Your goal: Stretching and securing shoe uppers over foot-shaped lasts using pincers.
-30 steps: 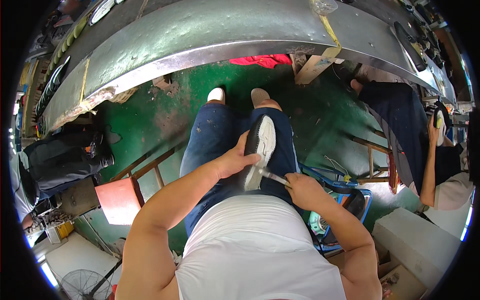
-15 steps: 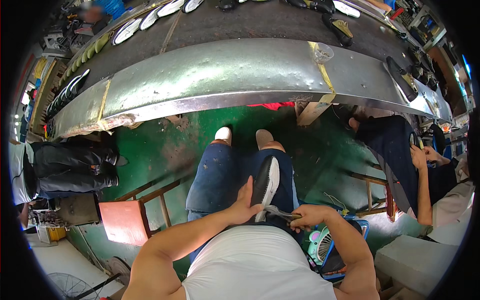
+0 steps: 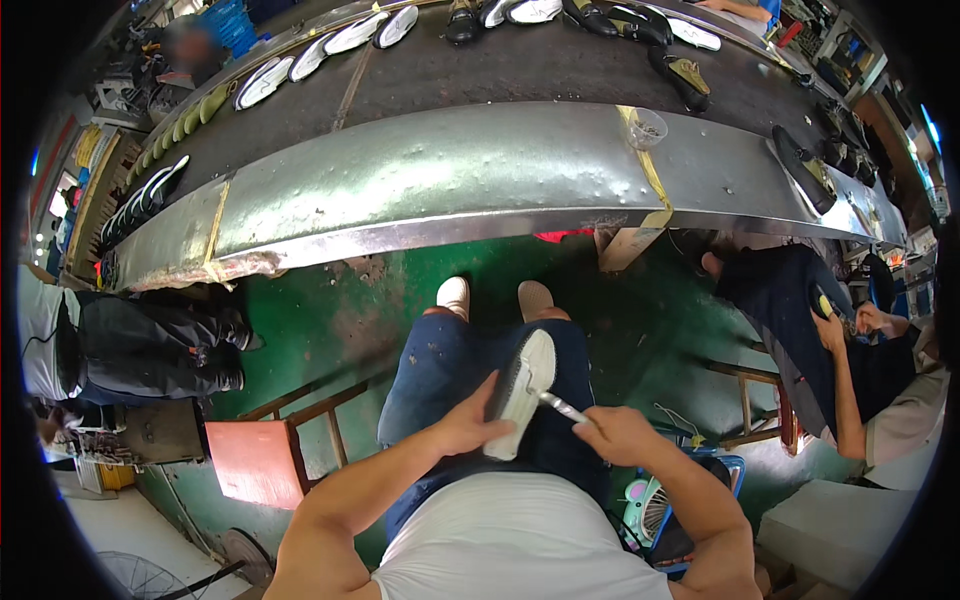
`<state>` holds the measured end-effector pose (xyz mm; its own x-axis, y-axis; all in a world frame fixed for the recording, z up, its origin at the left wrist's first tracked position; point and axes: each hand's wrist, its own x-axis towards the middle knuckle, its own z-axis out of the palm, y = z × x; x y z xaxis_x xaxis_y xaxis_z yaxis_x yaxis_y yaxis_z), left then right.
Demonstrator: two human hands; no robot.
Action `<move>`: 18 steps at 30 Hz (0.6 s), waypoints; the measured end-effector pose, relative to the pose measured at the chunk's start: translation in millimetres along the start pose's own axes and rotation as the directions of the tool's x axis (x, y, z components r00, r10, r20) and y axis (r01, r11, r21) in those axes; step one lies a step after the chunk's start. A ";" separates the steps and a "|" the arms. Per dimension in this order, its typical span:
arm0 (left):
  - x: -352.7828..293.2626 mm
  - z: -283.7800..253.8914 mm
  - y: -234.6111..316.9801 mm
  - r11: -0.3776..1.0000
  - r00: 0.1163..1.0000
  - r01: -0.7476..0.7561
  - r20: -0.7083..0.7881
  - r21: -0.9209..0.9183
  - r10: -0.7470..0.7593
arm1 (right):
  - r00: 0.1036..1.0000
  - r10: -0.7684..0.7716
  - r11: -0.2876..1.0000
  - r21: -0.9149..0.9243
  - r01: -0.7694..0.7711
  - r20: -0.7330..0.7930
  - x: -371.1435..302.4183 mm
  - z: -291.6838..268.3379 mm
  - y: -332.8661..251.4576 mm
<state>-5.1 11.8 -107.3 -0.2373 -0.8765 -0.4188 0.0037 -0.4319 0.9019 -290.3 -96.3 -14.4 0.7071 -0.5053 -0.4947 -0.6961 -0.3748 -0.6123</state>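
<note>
Over my lap lies a black shoe upper with a pale, whitish underside (image 3: pixel 537 362), turned bottom up, its toe pointing away from me. My left hand (image 3: pixel 468 418) is closed round its left side near the heel. In my right hand (image 3: pixel 614 434) is a metal hand tool that looks like pliers (image 3: pixel 562 405), gripped at its handle end. The tool's far end touches or hovers just over the middle of the underside; I cannot tell which. My fingers hide part of the handles.
A metal-edged bench (image 3: pixel 430 165) runs across in front, with rows of shoes and a clear cup (image 3: pixel 646 128) on it. A stool (image 3: pixel 255 460) stands left, a small green fan (image 3: pixel 643 505) right. Co-workers sit on the right (image 3: pixel 780 310) and stand on the left (image 3: pixel 150 335).
The shoe has rolled so its pale underside faces up more fully. The tool has moved from the heel end up toward the middle, and my right hand has shifted slightly.
</note>
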 end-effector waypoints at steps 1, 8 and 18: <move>-7.5 -5.9 16.0 0.952 1.000 0.010 0.020 -0.307 -0.004 | 0.989 -0.019 0.999 0.038 0.024 -0.148 -5.5 -10.0 8.8; -19.6 -100.5 219.0 0.857 0.932 -0.360 -0.170 -0.369 0.319 | 0.515 -0.114 0.979 -0.185 -0.087 -0.849 18.2 -177.7 44.9; 238.3 -326.4 389.0 0.535 0.595 0.426 -0.672 0.729 0.441 | 0.403 -0.129 0.837 -0.317 -0.445 -0.906 177.9 -368.9 158.7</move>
<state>256.9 -434.5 109.2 0.5128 -0.8550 0.0778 -0.8077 -0.4499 0.3810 -320.7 -532.4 27.9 0.2625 -0.8593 0.4391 -0.9370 -0.3356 -0.0966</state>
